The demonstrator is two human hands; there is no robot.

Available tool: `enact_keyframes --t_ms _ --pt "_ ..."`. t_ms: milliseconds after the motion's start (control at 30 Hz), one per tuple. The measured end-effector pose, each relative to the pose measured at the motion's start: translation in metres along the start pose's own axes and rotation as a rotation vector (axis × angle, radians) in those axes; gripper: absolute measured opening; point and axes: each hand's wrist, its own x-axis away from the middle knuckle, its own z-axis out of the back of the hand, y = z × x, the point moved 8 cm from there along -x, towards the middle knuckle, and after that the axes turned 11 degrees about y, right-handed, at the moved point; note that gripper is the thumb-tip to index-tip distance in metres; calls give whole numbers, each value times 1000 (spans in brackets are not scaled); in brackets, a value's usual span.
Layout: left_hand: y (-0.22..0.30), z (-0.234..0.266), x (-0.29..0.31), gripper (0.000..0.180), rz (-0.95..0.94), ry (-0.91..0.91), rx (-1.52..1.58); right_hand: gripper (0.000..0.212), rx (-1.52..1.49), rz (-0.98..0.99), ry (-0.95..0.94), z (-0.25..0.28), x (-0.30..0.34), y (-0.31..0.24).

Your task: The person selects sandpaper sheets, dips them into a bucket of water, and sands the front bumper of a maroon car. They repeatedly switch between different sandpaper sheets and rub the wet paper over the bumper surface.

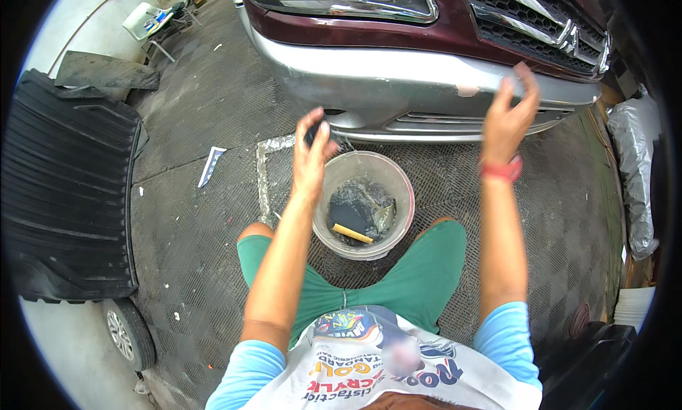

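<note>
My left hand [310, 154] is closed on a small black pad [317, 131], whose exact kind I cannot make out. It is above the far left rim of a translucent bucket [406, 197], just in front of the car's silver bumper [355, 72]. Inside the bucket are water, a dark flat piece [348, 212], a yellow strip [352, 233] and a greenish scrap [384, 217]. Farther right, my right hand [509, 119], with a red band at the wrist, is raised before the bumper. Its fingers are apart and hold nothing. Near it the bumper shows a pale patch [467, 91].
The bucket stands between my knees on a dark textured floor [206, 225]. A black ribbed liner [71, 190] and a wheel [129, 333] are at the left. A white chair [145, 20] stands far left. Silver wrapped material [632, 175] lies along the right side.
</note>
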Motion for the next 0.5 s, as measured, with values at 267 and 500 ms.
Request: enact_keyframes --t_ms 267,500 --pt "115 -18 -67 60 -1112 133 -1202 106 384 -149 3 -93 -66 138" --pt "74 -128 21 64 -1260 -12 -971 116 478 -141 -81 -100 -55 149"
